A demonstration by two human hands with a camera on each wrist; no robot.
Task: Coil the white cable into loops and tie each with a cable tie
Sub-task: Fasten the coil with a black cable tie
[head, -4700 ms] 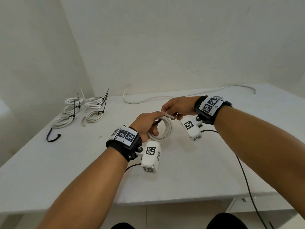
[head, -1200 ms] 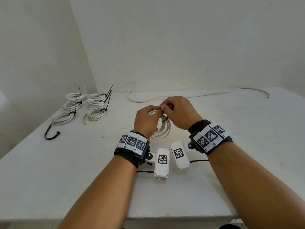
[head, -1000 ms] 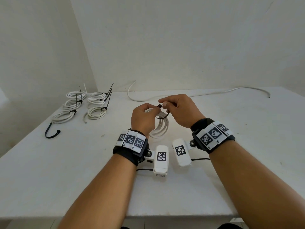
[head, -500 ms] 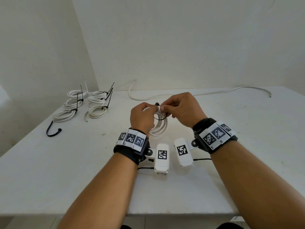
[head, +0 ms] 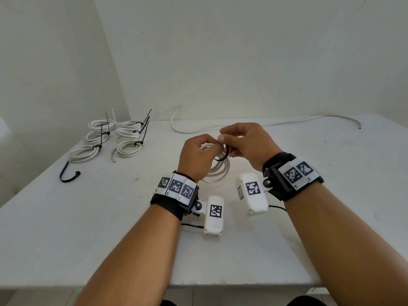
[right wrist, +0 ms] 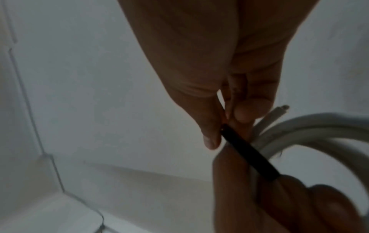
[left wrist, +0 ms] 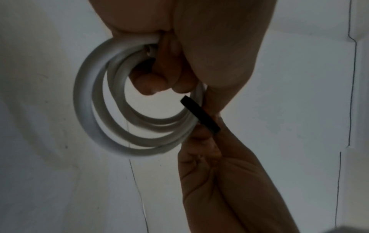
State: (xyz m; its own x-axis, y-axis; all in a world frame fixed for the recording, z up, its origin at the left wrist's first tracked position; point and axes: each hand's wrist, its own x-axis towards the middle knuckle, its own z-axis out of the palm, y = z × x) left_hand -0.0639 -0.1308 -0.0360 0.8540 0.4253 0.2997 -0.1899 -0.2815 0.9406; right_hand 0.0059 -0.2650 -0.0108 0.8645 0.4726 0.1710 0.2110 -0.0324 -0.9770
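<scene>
Above the middle of the worktop (head: 242, 250), my left hand (head: 196, 157) curls its fingers through the coiled white cable (left wrist: 111, 126) and grips it, loops hanging just over the surface. My right hand (head: 247, 144) meets it knuckle to knuckle, thumb and forefinger pinching the black cable tie (left wrist: 200, 115) that crosses the loops. My fingers hide the tie's ends, so I cannot tell whether it is fastened.
</scene>
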